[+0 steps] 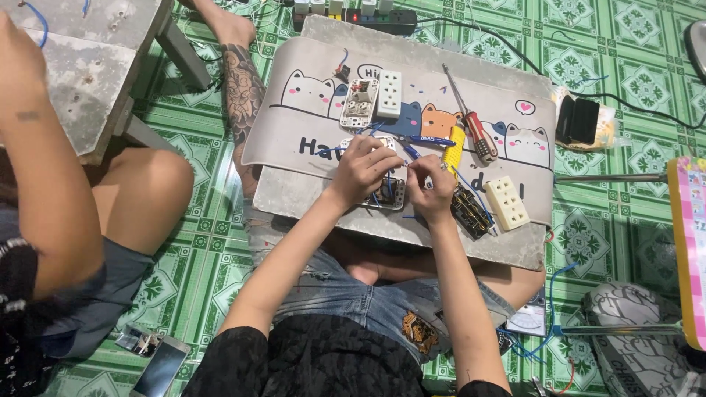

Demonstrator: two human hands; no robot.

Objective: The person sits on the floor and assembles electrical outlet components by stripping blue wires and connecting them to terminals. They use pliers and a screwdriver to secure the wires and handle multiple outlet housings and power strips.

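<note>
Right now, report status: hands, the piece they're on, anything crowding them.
Left hand and right hand both pinching blue wires over open socket module. Screwdriver and cream socket plate close on the right. Hands unobstructed.

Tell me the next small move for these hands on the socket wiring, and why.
Probably seat the blue wire into the open socket module: the left hand and right hand pinch together directly over it, and the screwdriver lies unused.
</note>
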